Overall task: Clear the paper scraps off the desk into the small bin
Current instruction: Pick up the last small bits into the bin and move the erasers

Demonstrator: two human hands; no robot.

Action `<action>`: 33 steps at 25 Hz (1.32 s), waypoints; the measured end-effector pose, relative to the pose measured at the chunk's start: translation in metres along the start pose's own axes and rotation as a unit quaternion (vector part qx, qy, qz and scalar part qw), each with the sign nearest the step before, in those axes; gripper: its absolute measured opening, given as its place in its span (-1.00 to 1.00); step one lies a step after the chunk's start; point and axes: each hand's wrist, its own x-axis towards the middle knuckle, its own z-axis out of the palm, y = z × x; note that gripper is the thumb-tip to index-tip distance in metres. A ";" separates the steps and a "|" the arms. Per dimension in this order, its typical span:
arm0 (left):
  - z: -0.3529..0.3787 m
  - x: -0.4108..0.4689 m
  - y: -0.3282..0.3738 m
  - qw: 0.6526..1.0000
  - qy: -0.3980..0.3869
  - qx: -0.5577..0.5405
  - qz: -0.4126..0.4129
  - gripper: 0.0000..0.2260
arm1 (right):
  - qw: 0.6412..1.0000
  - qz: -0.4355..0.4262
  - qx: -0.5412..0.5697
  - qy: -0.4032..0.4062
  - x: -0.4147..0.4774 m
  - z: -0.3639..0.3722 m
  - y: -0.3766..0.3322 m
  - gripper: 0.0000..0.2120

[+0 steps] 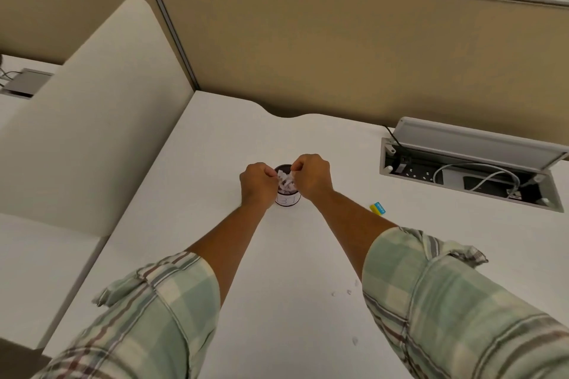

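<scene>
A small dark bin (288,199) with a white label stands in the middle of the white desk (215,148). White paper scraps (285,182) are heaped in its mouth. My left hand (257,186) is at the bin's left rim and my right hand (311,177) at its right rim. Both have fingers pinched over the opening, touching the scraps. A few tiny white scraps (341,292) lie on the desk between my forearms near the right sleeve, and one more scrap (355,340) lies closer to me.
A small yellow and blue eraser (378,208) lies right of the bin. An open cable box (468,175) with its raised grey lid and wires is set into the desk at the right. A beige partition (308,40) stands behind, a cream divider (92,120) at the left.
</scene>
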 end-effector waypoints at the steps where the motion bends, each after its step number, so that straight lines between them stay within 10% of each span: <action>1: -0.001 0.000 0.000 1.000 0.001 -0.004 0.003 -0.84 | 1.000 0.001 0.011 0.008 -0.001 -0.003 0.001 -0.80; 11: 0.002 -0.037 -0.001 0.996 0.004 -0.054 0.069 -0.88 | 0.943 0.089 0.320 -0.011 -0.036 -0.041 0.025 -0.91; 33: 0.103 -0.186 -0.112 0.930 -0.273 0.186 0.159 -0.73 | 0.985 0.069 -0.094 -0.124 -0.177 -0.027 0.223 -0.85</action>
